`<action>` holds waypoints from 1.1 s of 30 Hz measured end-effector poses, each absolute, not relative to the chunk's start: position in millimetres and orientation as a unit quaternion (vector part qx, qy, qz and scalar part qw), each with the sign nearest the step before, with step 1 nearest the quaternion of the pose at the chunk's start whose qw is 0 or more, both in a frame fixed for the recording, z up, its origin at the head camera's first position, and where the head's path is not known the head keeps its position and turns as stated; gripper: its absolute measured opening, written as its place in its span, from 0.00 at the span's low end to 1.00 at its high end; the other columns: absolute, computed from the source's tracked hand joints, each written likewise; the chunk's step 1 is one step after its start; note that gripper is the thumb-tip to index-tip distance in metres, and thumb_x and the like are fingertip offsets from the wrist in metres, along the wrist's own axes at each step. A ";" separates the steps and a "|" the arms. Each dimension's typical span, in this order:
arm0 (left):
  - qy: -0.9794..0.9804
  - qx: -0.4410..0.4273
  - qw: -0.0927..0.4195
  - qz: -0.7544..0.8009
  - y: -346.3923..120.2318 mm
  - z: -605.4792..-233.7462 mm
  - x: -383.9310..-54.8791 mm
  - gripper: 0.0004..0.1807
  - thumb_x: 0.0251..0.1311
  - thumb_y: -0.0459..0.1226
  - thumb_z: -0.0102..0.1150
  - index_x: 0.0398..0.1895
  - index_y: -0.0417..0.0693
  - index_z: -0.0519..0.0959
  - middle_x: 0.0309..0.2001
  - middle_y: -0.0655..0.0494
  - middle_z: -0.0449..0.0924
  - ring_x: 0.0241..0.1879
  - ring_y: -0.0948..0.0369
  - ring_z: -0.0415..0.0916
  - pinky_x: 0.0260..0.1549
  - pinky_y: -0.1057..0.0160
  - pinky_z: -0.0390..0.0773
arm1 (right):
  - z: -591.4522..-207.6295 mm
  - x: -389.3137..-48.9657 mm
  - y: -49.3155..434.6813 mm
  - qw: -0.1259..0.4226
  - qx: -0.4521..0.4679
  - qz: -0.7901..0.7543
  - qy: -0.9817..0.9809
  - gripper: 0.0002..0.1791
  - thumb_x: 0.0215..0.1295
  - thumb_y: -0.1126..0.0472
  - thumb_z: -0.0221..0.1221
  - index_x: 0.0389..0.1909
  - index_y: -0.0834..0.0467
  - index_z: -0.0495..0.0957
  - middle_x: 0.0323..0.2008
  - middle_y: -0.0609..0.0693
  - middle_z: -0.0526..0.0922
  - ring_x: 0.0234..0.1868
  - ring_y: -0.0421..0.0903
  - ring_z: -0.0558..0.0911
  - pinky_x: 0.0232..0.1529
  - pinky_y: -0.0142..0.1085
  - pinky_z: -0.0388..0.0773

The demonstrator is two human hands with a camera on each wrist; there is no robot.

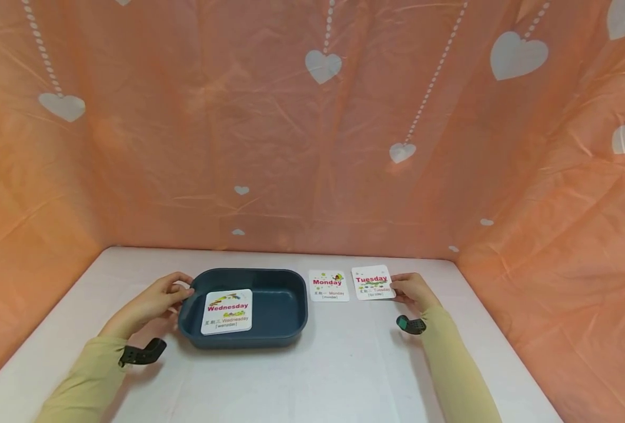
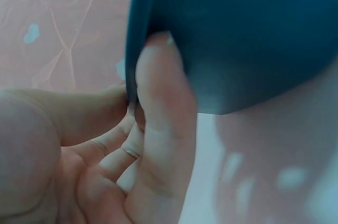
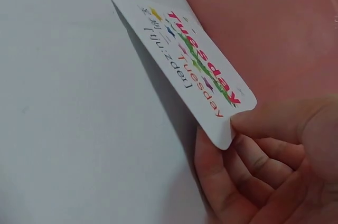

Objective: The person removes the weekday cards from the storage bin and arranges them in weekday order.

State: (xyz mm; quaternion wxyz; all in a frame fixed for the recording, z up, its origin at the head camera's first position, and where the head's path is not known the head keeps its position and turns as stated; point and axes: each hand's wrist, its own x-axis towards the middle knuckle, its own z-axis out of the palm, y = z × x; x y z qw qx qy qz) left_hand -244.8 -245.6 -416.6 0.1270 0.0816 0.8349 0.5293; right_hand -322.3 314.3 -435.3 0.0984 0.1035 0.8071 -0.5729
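Note:
My right hand [image 1: 414, 289] pinches the right edge of a white card printed "Tuesday" [image 1: 371, 282], thumb on top and fingers beneath. In the right wrist view this Tuesday card [image 3: 185, 71] tilts, its held edge raised above the table. Just left of it lies a "Monday" card [image 1: 328, 286], flat on the table. With thumb and fingers, my left hand [image 1: 156, 301] grips the left rim of a dark blue rectangular tray [image 1: 277, 308]. The left wrist view shows the tray wall [image 2: 237, 34] between them. Inside the tray, toward its left side, rests a stack topped by a "Wednesday" card [image 1: 227, 311].
A white-covered table [image 1: 333, 376] carries everything. Orange curtains with white hearts [image 1: 270, 147] rise behind it and on both sides. Black bands with cameras sit at the left wrist [image 1: 143, 352] and right wrist [image 1: 411, 325].

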 end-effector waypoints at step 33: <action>0.838 0.066 0.122 0.528 -239.8 -413.9 -240.2 0.19 0.71 0.36 0.49 0.58 0.33 0.62 0.30 0.48 0.71 0.28 0.56 0.71 0.23 0.61 0.74 | -427.2 -317.6 306.3 0.087 0.084 -0.511 0.851 0.17 0.56 0.73 0.63 0.46 0.74 0.74 0.34 0.59 0.81 0.26 0.43 0.81 0.30 0.33 0.79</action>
